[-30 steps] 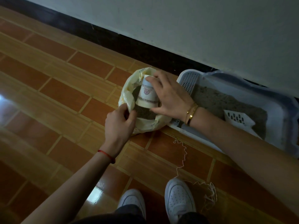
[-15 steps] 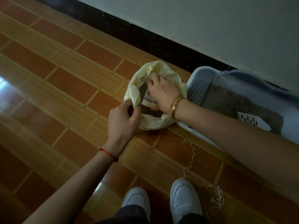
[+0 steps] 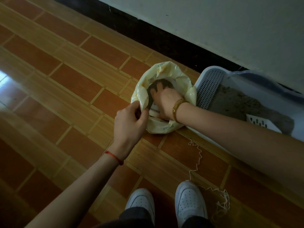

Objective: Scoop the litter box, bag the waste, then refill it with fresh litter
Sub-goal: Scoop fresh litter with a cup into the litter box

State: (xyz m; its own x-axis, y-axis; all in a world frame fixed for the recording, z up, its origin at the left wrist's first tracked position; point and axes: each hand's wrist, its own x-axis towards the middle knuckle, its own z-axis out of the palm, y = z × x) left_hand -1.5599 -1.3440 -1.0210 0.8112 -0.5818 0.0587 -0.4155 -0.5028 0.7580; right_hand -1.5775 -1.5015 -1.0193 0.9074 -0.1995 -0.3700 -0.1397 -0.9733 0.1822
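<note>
A pale yellow plastic bag (image 3: 166, 71) stands open on the floor beside the litter box (image 3: 278, 102), with dark litter inside it. My left hand (image 3: 130, 122) pinches the bag's near rim. My right hand (image 3: 166, 99) reaches down inside the bag and grips a white cup (image 3: 155, 111), which is mostly hidden under the hand and lies low in the litter. The litter box is white with a perforated step at its left end and grey litter in it. A white slotted scoop (image 3: 259, 123) lies in the box's litter.
The litter box sits against a white wall with a black baseboard (image 3: 148, 35). A loose white string (image 3: 197, 162) trails over the tiled floor to a tangle by my right white shoe (image 3: 189, 201). My left shoe (image 3: 141, 203) is beside it.
My right hand has pushed the white cup from above the bag's mouth down into the litter inside it. My left hand kept hold of the bag's rim.
</note>
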